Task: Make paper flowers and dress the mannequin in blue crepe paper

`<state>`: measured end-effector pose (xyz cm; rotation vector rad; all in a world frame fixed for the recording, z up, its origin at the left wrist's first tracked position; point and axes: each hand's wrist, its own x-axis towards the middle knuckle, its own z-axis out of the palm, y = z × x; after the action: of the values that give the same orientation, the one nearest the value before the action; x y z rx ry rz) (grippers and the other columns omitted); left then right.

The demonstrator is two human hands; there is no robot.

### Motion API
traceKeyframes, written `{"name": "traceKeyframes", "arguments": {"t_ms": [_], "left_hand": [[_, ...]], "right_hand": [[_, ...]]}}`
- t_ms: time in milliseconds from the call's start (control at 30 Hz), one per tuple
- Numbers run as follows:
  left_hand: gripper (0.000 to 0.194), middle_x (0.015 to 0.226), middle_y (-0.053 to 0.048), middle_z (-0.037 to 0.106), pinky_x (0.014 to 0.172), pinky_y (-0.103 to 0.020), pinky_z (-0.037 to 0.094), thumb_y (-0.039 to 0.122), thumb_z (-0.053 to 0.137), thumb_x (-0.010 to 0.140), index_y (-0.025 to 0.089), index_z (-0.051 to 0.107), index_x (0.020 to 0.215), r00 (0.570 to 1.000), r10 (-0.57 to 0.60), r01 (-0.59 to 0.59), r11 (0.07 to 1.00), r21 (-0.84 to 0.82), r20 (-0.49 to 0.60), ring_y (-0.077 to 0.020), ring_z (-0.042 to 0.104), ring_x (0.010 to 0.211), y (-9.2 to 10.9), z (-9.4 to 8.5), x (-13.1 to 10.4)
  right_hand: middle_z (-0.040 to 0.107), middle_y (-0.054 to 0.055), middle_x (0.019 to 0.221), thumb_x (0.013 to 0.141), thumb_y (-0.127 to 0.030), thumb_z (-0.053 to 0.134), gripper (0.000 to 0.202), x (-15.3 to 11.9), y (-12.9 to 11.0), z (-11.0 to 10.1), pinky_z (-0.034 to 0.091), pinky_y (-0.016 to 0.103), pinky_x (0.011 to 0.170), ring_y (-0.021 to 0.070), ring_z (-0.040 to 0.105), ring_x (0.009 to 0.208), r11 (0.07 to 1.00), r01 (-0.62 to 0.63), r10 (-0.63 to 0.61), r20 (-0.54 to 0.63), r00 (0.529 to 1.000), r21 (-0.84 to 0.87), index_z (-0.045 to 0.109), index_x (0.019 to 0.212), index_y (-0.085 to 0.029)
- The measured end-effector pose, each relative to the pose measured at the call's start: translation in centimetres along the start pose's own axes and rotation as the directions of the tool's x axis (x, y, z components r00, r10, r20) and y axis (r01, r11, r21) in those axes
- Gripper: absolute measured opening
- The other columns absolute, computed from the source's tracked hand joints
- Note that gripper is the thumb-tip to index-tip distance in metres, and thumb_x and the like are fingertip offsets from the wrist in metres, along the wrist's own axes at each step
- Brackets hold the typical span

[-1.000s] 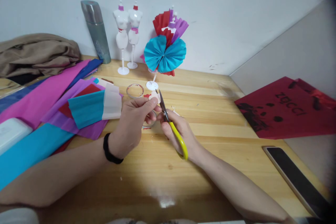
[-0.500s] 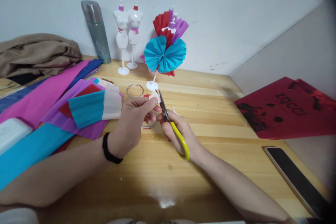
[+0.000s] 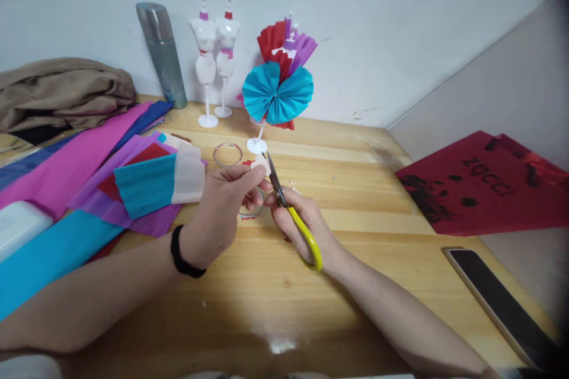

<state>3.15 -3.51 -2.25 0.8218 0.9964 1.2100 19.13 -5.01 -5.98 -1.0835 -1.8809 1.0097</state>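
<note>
My left hand (image 3: 226, 204), with a black band on its wrist, pinches a small pale piece of paper (image 3: 261, 164) between thumb and fingers. Around the handles of yellow-handled scissors (image 3: 306, 240) my right hand (image 3: 300, 219) is closed. The dark blades are at the right edge of the pale paper, pointing away from me. Directly beyond stands a small white mannequin dressed in pleated paper, with a blue bow-shaped fan (image 3: 278, 93) in front and red and purple fans above. A roll of tape (image 3: 228, 154) lies just past my left hand; another ring is partly hidden behind my fingers.
Two white mannequins (image 3: 205, 65) and a metal flask (image 3: 162, 56) stand along the wall. Coloured paper sheets (image 3: 146, 183), a white case (image 3: 22, 228) and brown cloth (image 3: 66, 92) lie left. A red paper bag (image 3: 484, 189) and a phone (image 3: 498, 302) are right.
Both hands stay almost in place with the paper and scissors. The blades look slightly further apart or shifted at the paper's edge; the whole view has moved very slightly.
</note>
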Motion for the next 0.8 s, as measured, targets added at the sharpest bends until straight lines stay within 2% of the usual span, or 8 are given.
{"name": "traceKeyframes", "arguments": {"t_ms": [367,600,700,800], "left_hand": [[0.028,0.055,-0.003,0.063,0.045,-0.02,0.034,0.034,0.077,0.072,0.013,0.069,0.055,1.0,-0.002,0.002,1.0,-0.012,-0.008,-0.0066,0.049,0.046,0.16,0.03,-0.02],[0.028,0.056,-0.003,0.064,0.044,-0.019,0.036,0.035,0.079,0.068,0.013,0.069,0.055,1.0,0.009,-0.009,1.0,-0.019,-0.003,-0.0063,0.05,0.045,0.23,0.12,0.11],[0.026,0.058,-0.002,0.066,0.043,-0.019,0.036,0.035,0.08,0.067,0.013,0.071,0.057,1.0,0.028,-0.028,0.999,-0.02,-0.012,-0.0062,0.051,0.044,0.4,0.04,0.3],[0.024,0.061,-0.002,0.068,0.043,-0.019,0.036,0.036,0.081,0.067,0.014,0.073,0.062,0.999,0.033,-0.034,0.999,-0.02,-0.014,-0.0061,0.051,0.045,0.54,-0.06,0.32]], "right_hand": [[0.046,-0.003,0.061,0.093,-0.064,0.048,0.045,0.02,-0.07,-0.1,0.036,0.025,0.049,0.0115,0.042,0.053,0.999,0.007,-0.008,0.01,1.0,0.046,0.055,0.089,-0.02],[0.048,-0.004,0.06,0.091,-0.068,0.047,0.049,-0.44,-0.21,-0.06,0.038,0.026,0.048,0.0117,0.044,0.05,0.981,-0.043,0.035,0.046,0.998,0.189,0.054,0.095,-0.019],[0.049,-0.004,0.059,0.092,-0.065,0.05,0.046,-0.44,0.36,0.09,0.038,0.025,0.045,0.0117,0.045,0.047,0.962,-0.052,0.056,-0.007,0.998,0.268,0.054,0.098,-0.019],[0.049,-0.006,0.058,0.089,-0.056,0.061,0.037,-0.05,0.44,0.24,0.038,0.024,0.044,0.0114,0.046,0.047,0.943,-0.038,0.088,-0.138,0.987,0.332,0.055,0.097,-0.02]]}}
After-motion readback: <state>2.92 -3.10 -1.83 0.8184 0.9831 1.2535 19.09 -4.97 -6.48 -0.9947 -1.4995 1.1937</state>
